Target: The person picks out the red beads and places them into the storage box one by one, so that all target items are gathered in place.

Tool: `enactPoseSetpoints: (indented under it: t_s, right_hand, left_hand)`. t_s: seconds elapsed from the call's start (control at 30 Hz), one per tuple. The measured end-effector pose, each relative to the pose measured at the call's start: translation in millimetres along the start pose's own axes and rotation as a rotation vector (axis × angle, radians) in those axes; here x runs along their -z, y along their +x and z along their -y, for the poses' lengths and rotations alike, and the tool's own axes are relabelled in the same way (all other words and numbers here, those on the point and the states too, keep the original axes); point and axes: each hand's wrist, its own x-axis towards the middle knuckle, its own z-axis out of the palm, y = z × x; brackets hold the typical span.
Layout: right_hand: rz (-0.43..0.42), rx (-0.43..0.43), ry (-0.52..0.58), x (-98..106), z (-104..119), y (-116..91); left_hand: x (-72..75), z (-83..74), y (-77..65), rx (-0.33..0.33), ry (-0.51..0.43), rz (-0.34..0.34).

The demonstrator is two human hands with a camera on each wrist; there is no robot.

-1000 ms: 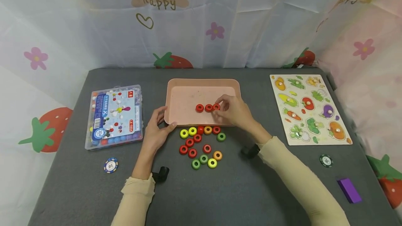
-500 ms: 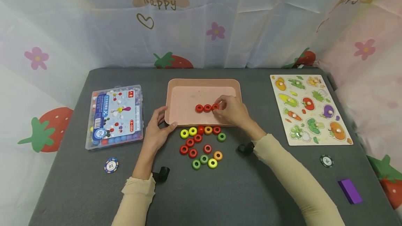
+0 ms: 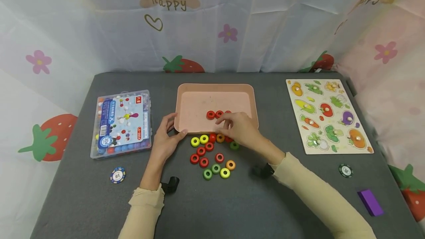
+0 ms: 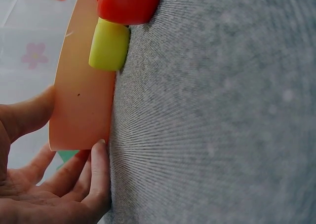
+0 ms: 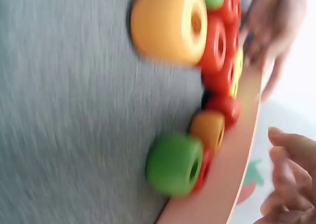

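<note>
A pink tray [image 3: 190, 100] sits mid-table with a row of 3 red ring beads [image 3: 210, 115] inside, the rightmost partly behind the right hand. My left hand [image 3: 166, 135] grips the tray's near left corner; in the left wrist view its thumb [image 4: 29, 113] lies on the rim and the fingers are against the end wall. My right hand [image 3: 242, 130] hovers over the tray's near right edge, fingers bent and holding nothing. Before the tray lie loose beads: red [image 3: 204, 162], yellow [image 3: 195, 142], green [image 3: 207, 174] and orange [image 3: 230, 165]. The right hand covers some of them.
Left of the tray is a clear plastic case [image 3: 121, 123] of coloured balls, with a blue chip [image 3: 117, 175] below it. A vegetable puzzle board [image 3: 328, 117] lies at right, above a dark chip [image 3: 345, 170] and a purple block [image 3: 370, 202].
My right hand has let go of the rightmost red bead and moved toward me, over the near rim. That bead had been shifted slightly left along the row. The left hand stays put.
</note>
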Motion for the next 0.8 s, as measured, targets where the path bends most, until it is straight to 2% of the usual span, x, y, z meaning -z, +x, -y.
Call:
enactPoseSetpoints:
  t_s: [0.13,0.3,0.53,0.67,0.8]
  right_hand:
    - [0.098,-0.029,-0.027,-8.2,12.4,-9.9]
    - [0.196,-0.062,-0.069,-18.9,13.3,-15.6]
    - [0.198,-0.047,-0.165,-31.2,11.8,-19.4]
    - [0.203,-0.012,-0.146,-33.1,11.3,-21.7]
    - [0.189,0.039,-0.056,-28.7,9.7,-21.0]
  left_hand:
    - [0.4,0.3,0.5,-0.009,-0.003,-0.006]
    - [2.0,1.3,0.8,-0.014,-0.007,-0.005]
    - [3.2,2.0,-0.1,-0.01,-0.004,-0.008]
    - [2.6,3.3,-0.9,-0.017,-0.004,-0.008]
    - [1.8,3.9,-0.8,-0.028,-0.016,0.001]
